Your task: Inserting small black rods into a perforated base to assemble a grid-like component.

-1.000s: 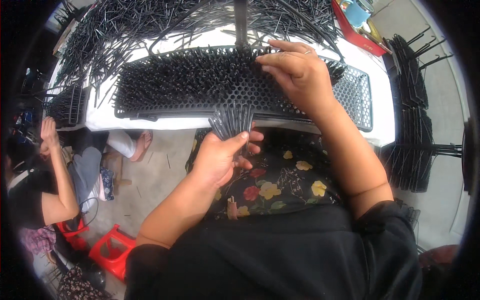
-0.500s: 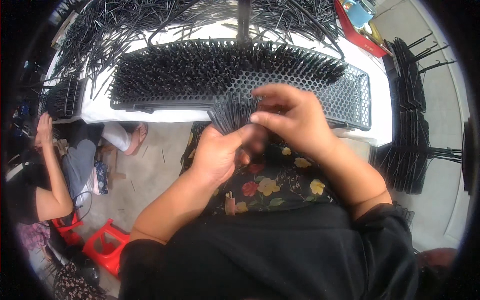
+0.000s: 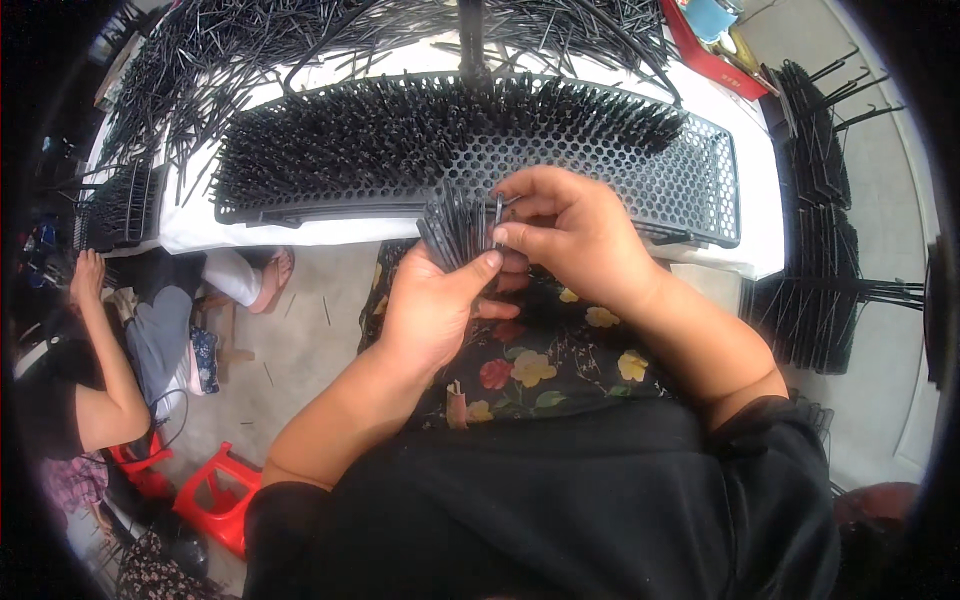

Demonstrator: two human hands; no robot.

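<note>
Snugly, the left hand [image 3: 432,298] clasps black strips [image 3: 455,228], the right hand [image 3: 580,228] half-curled beside them, hold unclear.

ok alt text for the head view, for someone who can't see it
A person's left hand holds a fanned bundle of thin black sticks while the right hand pinches a stick at its right edge. Beyond them, a perforated black tray, partly filled with upright sticks, lies on a white-covered table.

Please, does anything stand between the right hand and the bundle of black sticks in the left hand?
Nothing visible stands in the way: the right hand has its thumb and forefinger at the right edge of the bundle of black sticks held in the left hand.
</note>
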